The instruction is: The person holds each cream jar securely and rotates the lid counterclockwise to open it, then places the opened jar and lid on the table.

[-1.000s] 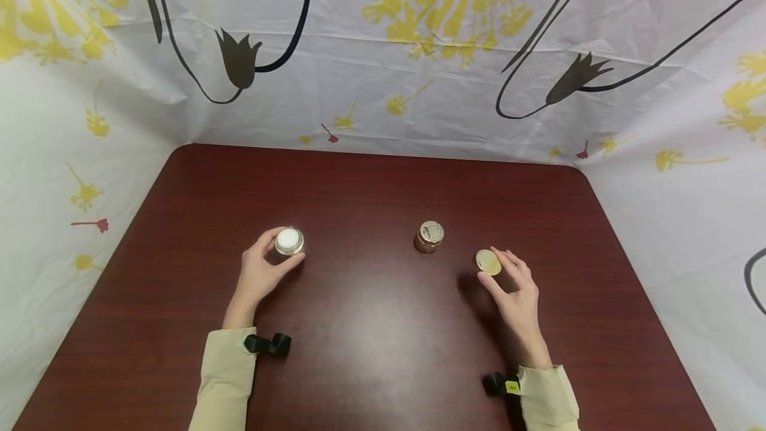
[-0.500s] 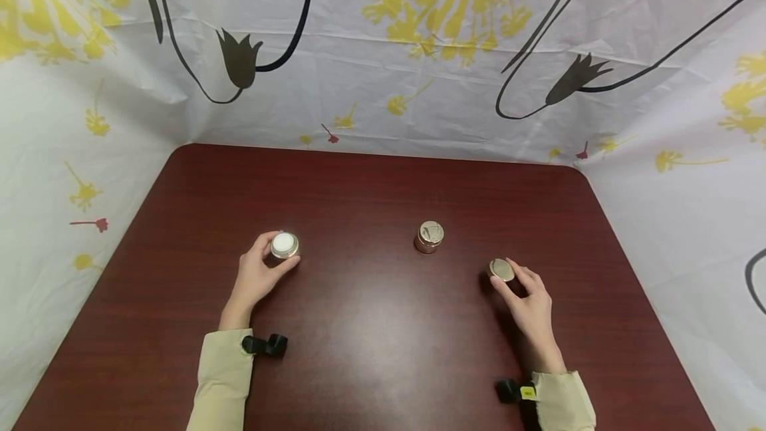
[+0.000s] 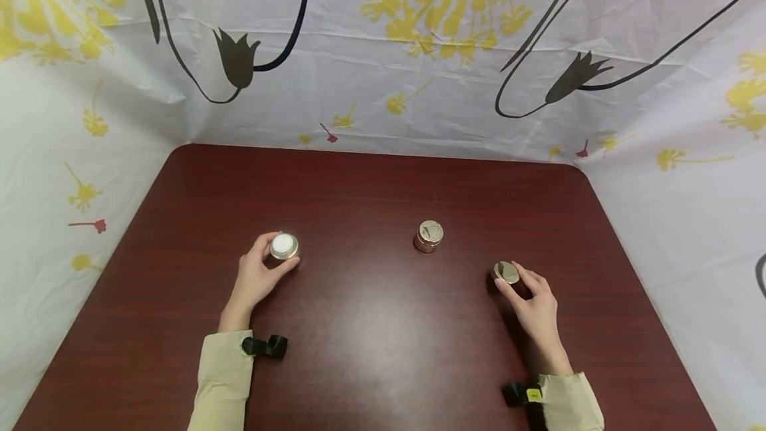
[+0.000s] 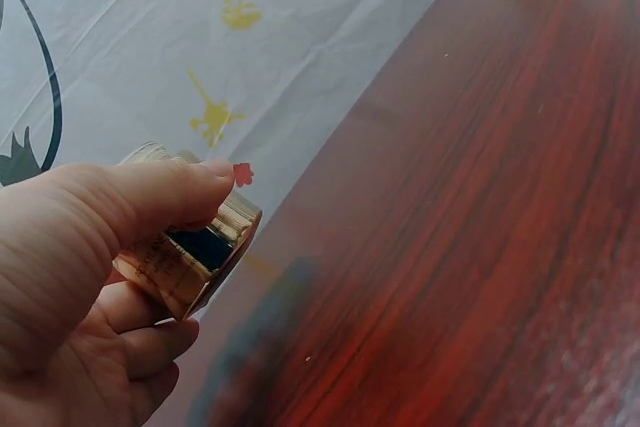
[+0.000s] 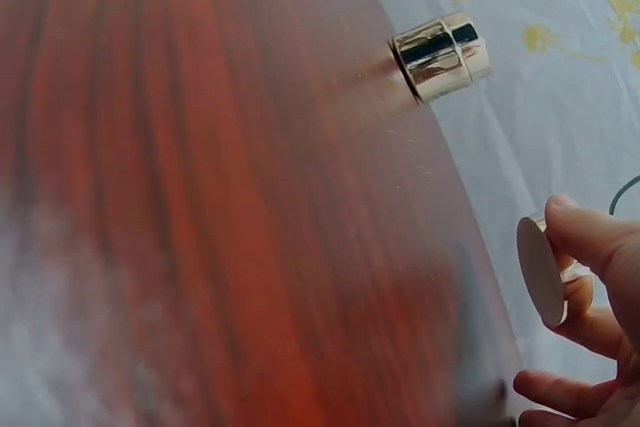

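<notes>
On the left, my left hand (image 3: 257,275) grips a small shiny gold jar (image 3: 284,255) between thumb and fingers. A white round top shows at the jar's mouth in the head view. The left wrist view has the thumb lying along the side of the jar (image 4: 205,252). My right hand (image 3: 535,304) pinches a round gold lid (image 3: 506,273) by its edge on the right side. In the right wrist view, the flat face of the lid (image 5: 541,272) points toward the tabletop, close over it. A second gold jar (image 3: 429,237), with its lid on, stands between the hands.
The dark red-brown wooden table (image 3: 371,185) has a glossy, reflecting surface. White cloth (image 3: 335,85) with yellow and dark flower prints hangs behind and at both sides. Black straps with small cameras (image 3: 266,346) sit at both wrists.
My right hand has moved right and nearer to the body with the lid, lowering it. My left hand has shifted slightly left with its jar. The middle jar has stayed in place.
</notes>
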A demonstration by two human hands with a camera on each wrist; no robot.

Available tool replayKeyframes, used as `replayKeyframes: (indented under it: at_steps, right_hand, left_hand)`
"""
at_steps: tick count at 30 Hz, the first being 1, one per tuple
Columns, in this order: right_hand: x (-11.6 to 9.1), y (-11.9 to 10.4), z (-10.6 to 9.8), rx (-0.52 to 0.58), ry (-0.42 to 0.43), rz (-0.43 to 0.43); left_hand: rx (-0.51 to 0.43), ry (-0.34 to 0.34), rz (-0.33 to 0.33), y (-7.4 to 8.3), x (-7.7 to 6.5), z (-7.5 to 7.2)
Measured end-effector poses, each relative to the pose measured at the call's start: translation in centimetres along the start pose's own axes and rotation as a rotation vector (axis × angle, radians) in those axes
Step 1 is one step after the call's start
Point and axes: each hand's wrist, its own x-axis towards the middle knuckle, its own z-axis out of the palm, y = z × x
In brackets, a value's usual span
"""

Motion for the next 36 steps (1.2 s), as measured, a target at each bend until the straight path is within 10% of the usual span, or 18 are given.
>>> replayKeyframes:
  at_steps: [36]
  right_hand:
    - [0.3,-0.04,-0.15,-0.169,-0.079,-0.079]
  left_hand:
    - [-0.002,0.008,-0.023,0.2,-0.15,-0.2]
